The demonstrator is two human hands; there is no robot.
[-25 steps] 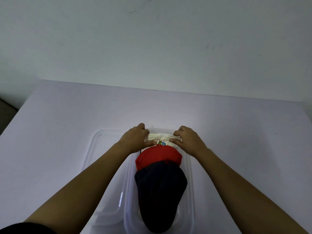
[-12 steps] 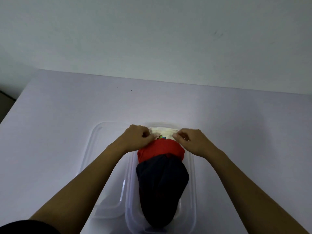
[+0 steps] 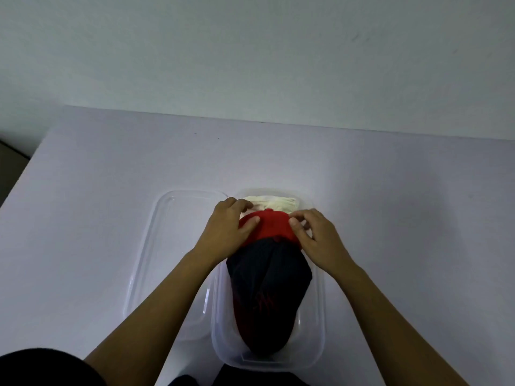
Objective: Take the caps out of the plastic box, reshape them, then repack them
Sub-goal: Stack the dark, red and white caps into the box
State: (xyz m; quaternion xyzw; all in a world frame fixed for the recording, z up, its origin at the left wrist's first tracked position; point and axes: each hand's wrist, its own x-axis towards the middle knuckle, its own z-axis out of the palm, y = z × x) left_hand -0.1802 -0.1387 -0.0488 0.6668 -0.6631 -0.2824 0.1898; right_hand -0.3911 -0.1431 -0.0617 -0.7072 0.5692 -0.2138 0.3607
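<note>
Head view: box (image 3: 318,316) on desk (image 3: 404,218), lid (image 3: 167,246) just beside its left wall. Dark cap (image 3: 267,288) fills near end. Red cap (image 3: 271,228) behind it; left grip (image 3: 225,232) and right grip (image 3: 320,238) each pinch its sides. Cream cap (image 3: 274,203) at far end.

The clear plastic box (image 3: 319,316) stood open on its base, its long side running away from the camera. Three caps lay inside in a row, each overlapping the next. At the far end sat a cream cap (image 3: 274,203), crumpled and mostly covered. The red cap (image 3: 271,228) lay over its near edge, bunched up in the middle of the row. Nearest was a dark cap (image 3: 267,288) (black or perhaps navy, the dim light made it hard to tell), filling most of the box, its rounded end near the closest wall, with a faint red mark on its cloth.
</note>
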